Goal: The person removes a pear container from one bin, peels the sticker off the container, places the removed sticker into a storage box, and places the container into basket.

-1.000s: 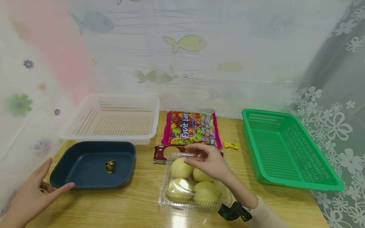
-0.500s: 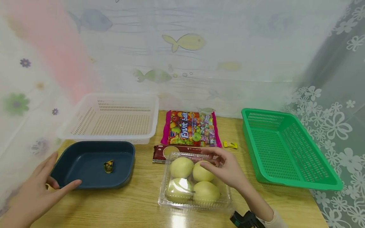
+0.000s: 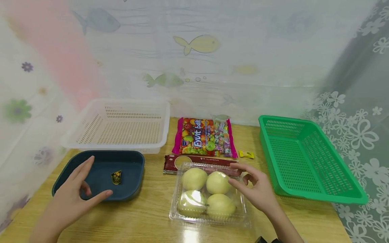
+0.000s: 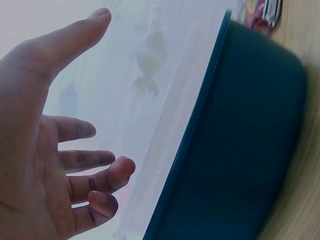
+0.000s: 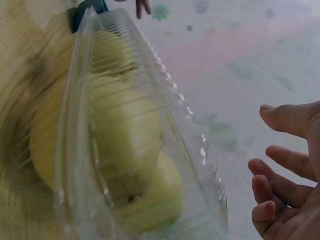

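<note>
Fruit, four pale yellow pieces, lies inside the clear box on the table. My right hand is near the far right corner of this box, thumb and fingers apart, holding nothing. My left hand hangs over the near left edge of the blue tray, fingers spread, also without anything. For taking the box, I think it is better to support both sides low and level, because thin plastic may bend.
</note>
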### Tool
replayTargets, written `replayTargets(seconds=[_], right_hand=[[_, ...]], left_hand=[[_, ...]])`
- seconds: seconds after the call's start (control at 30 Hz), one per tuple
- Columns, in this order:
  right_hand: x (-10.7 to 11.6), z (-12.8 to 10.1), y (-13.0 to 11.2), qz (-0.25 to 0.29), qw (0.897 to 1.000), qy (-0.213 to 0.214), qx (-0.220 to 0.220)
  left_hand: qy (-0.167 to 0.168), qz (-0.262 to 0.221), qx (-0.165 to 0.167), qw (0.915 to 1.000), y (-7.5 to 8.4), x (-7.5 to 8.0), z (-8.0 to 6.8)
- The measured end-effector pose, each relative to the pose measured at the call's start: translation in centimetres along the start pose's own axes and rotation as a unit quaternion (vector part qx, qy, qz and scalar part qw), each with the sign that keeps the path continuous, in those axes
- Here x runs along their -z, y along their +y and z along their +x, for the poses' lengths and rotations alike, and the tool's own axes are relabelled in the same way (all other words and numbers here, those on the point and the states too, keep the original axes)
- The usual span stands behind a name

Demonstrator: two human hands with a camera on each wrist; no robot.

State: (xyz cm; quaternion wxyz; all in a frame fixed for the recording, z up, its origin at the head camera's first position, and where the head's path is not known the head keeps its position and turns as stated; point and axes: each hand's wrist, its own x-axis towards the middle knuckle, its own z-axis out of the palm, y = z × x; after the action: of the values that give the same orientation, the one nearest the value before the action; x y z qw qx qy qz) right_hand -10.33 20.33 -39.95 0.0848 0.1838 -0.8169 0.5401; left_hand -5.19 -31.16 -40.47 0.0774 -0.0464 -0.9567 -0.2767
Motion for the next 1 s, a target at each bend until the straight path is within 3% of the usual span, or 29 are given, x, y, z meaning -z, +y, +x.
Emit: replayTargets(seconds=[0.23, 0.5, 0.87, 1.0], right_hand=[[0.5, -1.3, 1.1, -0.039, 0.997, 0.040, 0.052], [0.7, -2.4, 2.2, -0.103, 0.987, 0.075, 0.102], [1.5, -4.5, 3.7, -0.191, 0.977, 0.053, 0.083], [1.5, -5.2, 4.3, -0.197, 0.977, 0.035, 0.070]], left_hand=[[0.005, -0.022, -0.051, 0.9985, 2.2, -1.8, 0.7], [-0.019, -0.039, -0.056, 0.9975, 4.6, -3.5, 0.9], [-0.036, -0.098, -0.092, 0.9903, 7.0, -6.1, 1.2], [-0.042, -0.123, -0.096, 0.9869, 8.0, -7.0, 1.4]])
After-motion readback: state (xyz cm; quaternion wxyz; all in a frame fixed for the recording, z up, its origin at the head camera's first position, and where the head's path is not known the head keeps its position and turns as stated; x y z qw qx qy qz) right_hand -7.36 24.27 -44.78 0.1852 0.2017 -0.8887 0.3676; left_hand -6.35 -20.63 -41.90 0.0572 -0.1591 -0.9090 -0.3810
